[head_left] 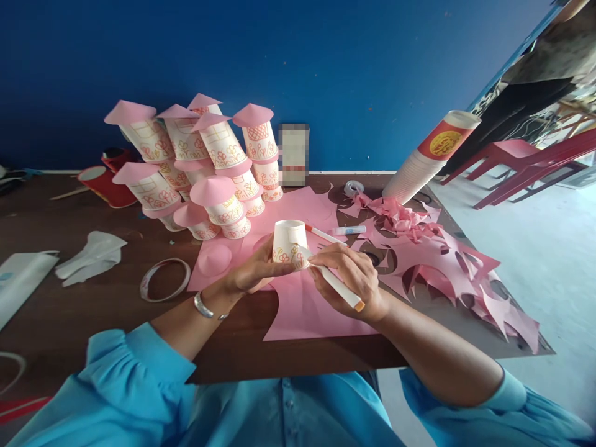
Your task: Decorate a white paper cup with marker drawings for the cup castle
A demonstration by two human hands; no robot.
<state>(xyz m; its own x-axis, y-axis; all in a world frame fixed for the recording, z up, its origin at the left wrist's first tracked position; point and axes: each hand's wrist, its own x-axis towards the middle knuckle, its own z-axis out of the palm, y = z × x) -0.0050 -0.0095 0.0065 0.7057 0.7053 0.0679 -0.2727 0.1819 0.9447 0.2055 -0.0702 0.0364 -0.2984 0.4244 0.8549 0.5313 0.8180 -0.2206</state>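
here, paper cup (284,236) gripped in left hand (255,268); right hand (350,277) grips marker (339,287) at cup's side.

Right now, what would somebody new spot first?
Probably the white paper-cup towers with pink paper cone roofs, left of centre before the blue wall. Next, the flower-decorated white paper cup in the left hand, with a white, orange-ended marker in the right hand beside it. Then jagged pink paper scraps, right.
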